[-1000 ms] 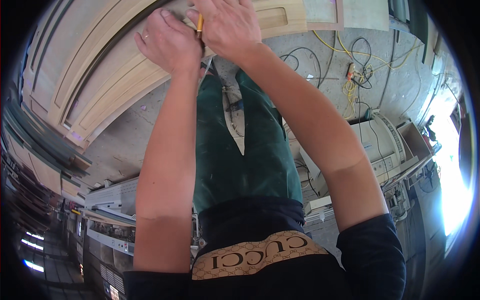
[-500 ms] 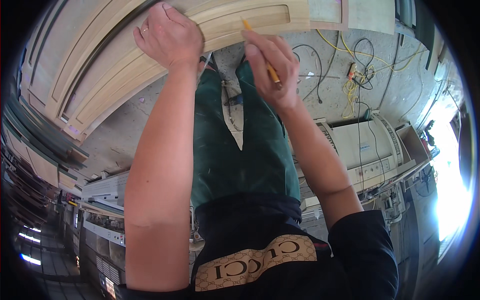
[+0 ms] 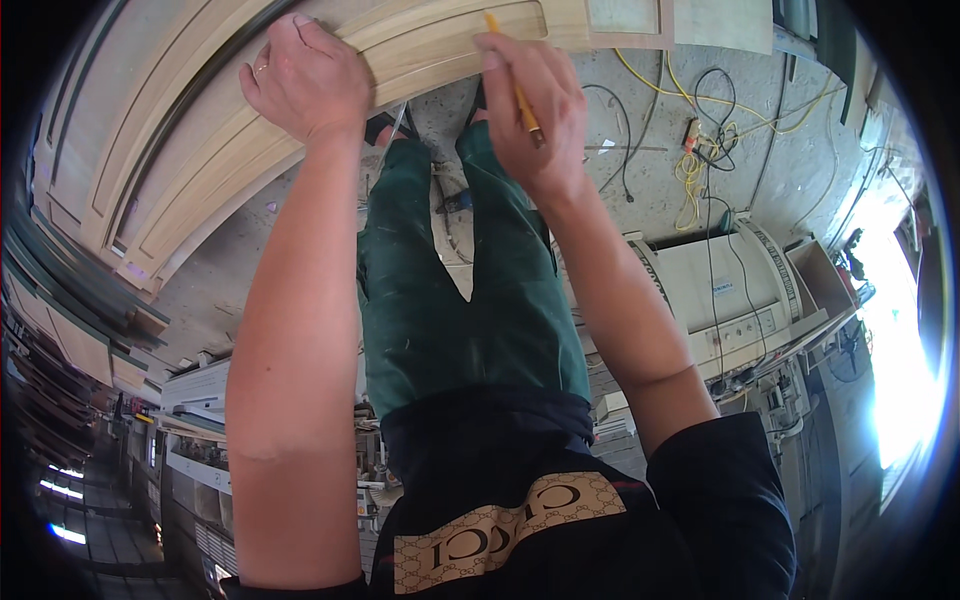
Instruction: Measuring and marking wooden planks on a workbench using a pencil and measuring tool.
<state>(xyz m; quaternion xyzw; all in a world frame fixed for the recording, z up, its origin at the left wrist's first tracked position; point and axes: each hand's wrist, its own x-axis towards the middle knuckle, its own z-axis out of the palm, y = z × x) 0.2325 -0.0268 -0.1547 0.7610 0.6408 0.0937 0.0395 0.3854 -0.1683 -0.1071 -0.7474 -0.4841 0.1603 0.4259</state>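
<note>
My right hand (image 3: 540, 110) grips a yellow pencil (image 3: 528, 112), its upper end pointing at the wooden panel and its lower end sticking out below my fingers. My left hand (image 3: 312, 85), a ring on one finger, rests over the pale wooden panel (image 3: 410, 62) with its fingers curled under. What those fingers hold, if anything, is hidden. The panel has long curved-looking grooved frames and lies across the top of the view. Just below its edge, right of my left wrist, shows a thin clear strip (image 3: 396, 128).
Dark and pale boards (image 3: 75, 265) are stacked at the left. On the concrete floor (image 3: 600, 180) lie black cables and a tangled yellow cord (image 3: 690, 205) with an orange-red socket piece (image 3: 691, 135). A cream machine (image 3: 700, 280) stands at the right, and strong light comes from the far right.
The whole view has shifted, so most things appear further left and slightly higher. Against the panel, my right hand with the pencil has moved slightly right. My left hand stays on the wood.
</note>
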